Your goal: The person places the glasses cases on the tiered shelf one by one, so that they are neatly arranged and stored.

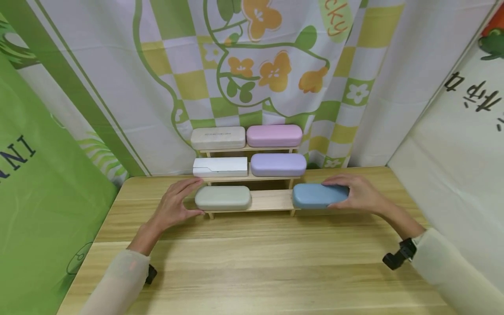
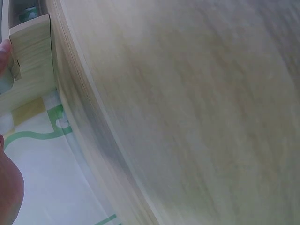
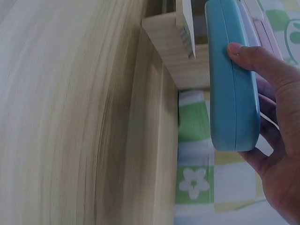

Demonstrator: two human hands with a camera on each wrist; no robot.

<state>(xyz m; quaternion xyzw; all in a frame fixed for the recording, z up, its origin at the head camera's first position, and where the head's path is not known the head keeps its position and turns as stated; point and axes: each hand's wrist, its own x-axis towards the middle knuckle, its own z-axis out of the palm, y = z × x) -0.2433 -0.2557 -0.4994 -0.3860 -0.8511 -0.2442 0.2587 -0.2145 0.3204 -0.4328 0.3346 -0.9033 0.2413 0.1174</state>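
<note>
My right hand [image 1: 358,194] grips the right end of a blue glasses case [image 1: 315,195], its left end at the right edge of the stand's lowest step. In the right wrist view, the thumb presses one long side of that case [image 3: 232,103], with fingers behind. My left hand [image 1: 175,205] is spread around the left end of a sage-green glasses case [image 1: 222,197] on the lowest step; whether it touches the case is unclear. A white case [image 1: 220,167] and a lilac case [image 1: 278,165] lie on the middle step. Cream [image 1: 218,138] and pink [image 1: 274,136] cases sit on top.
The three-step wooden stand [image 1: 271,200] stands near the back of a wood-grain table [image 1: 252,262]. Behind it hangs a patterned curtain [image 1: 220,105]. Green fabric [image 1: 47,197] borders the left side, a white panel [image 1: 453,153] the right.
</note>
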